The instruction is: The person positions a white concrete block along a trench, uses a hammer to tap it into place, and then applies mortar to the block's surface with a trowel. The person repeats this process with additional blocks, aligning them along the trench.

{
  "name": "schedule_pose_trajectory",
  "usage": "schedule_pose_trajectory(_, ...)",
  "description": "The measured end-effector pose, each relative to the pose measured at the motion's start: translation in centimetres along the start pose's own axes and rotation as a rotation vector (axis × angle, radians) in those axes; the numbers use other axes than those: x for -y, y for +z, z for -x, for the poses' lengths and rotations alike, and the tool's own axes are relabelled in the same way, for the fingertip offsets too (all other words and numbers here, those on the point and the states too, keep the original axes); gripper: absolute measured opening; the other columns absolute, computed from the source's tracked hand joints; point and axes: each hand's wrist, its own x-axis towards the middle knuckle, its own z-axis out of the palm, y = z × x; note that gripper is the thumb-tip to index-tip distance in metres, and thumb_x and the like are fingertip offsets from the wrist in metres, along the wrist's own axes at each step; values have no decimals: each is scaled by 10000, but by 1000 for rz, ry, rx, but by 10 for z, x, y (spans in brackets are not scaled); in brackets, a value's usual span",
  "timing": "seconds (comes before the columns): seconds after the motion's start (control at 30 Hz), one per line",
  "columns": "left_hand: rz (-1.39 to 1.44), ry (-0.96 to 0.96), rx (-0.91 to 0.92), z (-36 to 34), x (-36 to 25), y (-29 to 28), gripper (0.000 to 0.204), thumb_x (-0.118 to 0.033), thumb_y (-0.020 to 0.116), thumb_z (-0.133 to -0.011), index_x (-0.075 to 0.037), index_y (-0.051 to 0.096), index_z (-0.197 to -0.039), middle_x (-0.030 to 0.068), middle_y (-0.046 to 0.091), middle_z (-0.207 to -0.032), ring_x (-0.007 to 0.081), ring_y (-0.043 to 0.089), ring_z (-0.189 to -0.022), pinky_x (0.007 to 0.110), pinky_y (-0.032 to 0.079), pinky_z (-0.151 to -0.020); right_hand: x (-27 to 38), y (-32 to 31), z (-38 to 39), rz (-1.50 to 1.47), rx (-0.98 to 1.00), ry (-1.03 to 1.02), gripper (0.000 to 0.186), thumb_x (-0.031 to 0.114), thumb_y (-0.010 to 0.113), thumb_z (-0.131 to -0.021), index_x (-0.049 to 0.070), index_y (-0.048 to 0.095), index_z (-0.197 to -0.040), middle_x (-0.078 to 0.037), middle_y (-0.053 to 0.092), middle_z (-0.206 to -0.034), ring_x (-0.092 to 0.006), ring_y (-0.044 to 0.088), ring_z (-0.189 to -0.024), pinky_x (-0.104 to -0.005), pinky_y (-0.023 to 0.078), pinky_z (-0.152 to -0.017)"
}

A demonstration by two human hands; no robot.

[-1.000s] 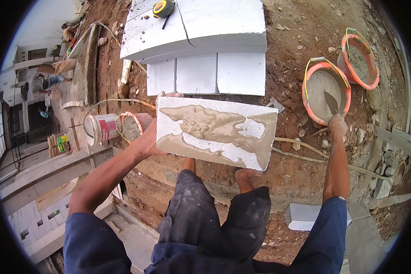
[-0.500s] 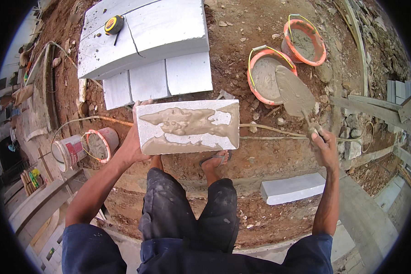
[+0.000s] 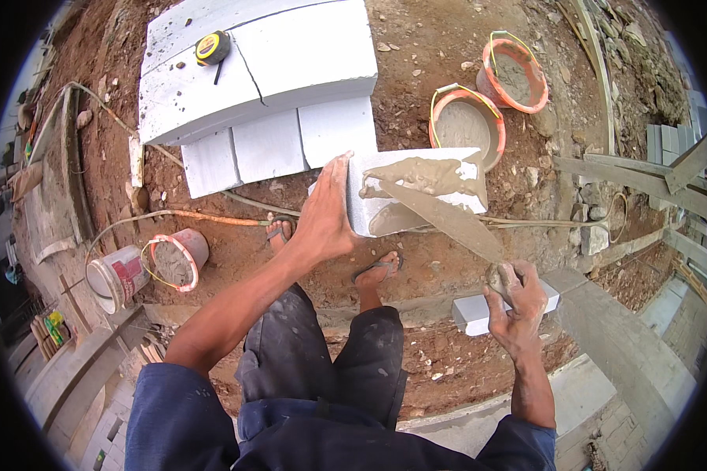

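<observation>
My left hand [image 3: 327,210] grips the left end of a white lightweight concrete block [image 3: 357,188], held up off the ground. Wet grey mortar [image 3: 428,176] lies in an uneven layer on its upper face, with white patches showing. In my right hand [image 3: 518,298] is the handle of a pointed trowel [image 3: 446,222], its blade smeared with mortar. The blade's tip rests over the mortar near the middle of the block. Some of the left fingers are hidden behind the block.
A stack of white blocks [image 3: 306,51] carries a tape measure [image 3: 213,48]. Two orange-rimmed mortar buckets [image 3: 501,141] [image 3: 543,93] stand at the far right. Another bucket [image 3: 182,259] and a white pail [image 3: 106,281] are at left. One block [image 3: 470,318] lies below my right hand. A hose [image 3: 173,212] crosses the dirt.
The block has moved right and tilted in my left hand. My right hand has come down and left, bringing the trowel from beside the bucket onto the block.
</observation>
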Motion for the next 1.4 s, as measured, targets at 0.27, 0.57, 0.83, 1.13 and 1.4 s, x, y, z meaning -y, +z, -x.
schedule_pose_trajectory(0.27, 170, -102, 126, 4, 5, -20, 1091, -345, 840, -694, 54, 200, -1482, 307, 286, -1457, 465, 365, -1355, 481, 375, -1102, -152, 37, -5, -236, -77, 619, 398, 259, 656, -915, -36, 642, -1183, -208, 679, -1014, -320, 657, -936, -373, 495, -860)
schedule_pose_trajectory(0.57, -72, -423, 411, 52, 40, -50, 921, -357, 847, -630, -65, 436, -1401, 177, 359, -1459, 337, 382, -1363, 422, 301, -1139, -356, 243, -165, 265, 195, 905, 396, 286, 643, -836, -4, 695, -1101, -215, 716, -1040, -361, 695, -980, -447, 550, -834)
schedule_pose_trajectory(0.83, -171, -134, 312, 50, 49, -43, 766, -277, 773, -670, -77, 518, -1364, 184, 420, -1467, 396, 350, -1389, 472, 248, -1176, -388, 191, -76, -870, 152, 967, 304, 294, 607, -951, 4, 655, -1031, -56, 639, -734, -141, 609, -551, -302, 468, -465)
schedule_pose_trajectory(1.13, -214, 129, 304, 11, 54, -35, 715, -254, 735, -694, -101, 555, -1369, 200, 432, -1496, 434, 272, -1439, 499, 160, -1224, -162, -56, -28, -141, 175, 45, 301, 219, 764, -806, 13, 696, -1014, -68, 615, -757, -185, 608, -670, -326, 464, -593)
schedule_pose_trajectory(1.4, -10, -31, 148, 12, 45, -31, 1235, -52, 756, -662, -10, -112, -1539, 291, 323, -1525, 441, 452, -1339, 434, 405, -1112, -57, -39, -71, 106, 108, -275, 404, 133, 816, -691, 32, 684, -1060, -128, 672, -947, -303, 659, -781, -386, 522, -663)
